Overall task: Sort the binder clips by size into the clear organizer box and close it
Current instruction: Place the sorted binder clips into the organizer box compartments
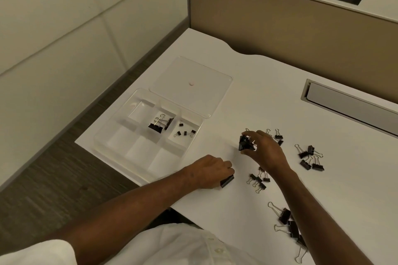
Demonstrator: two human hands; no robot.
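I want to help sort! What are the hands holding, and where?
The right hand pinches black binder clips by their bodies in its fingers. The left hand covers another clip, its black body poking out.

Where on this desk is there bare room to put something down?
Bare desk lies between the open lid and the grey slot, also between the box and right hand. It is crowded with loose clips right of that hand.

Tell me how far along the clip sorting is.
Early. Large clips and small clips sit in two compartments of the open organizer box. The right hand holds a clip, the left hand another. Several clusters remain on the desk; lid still open.
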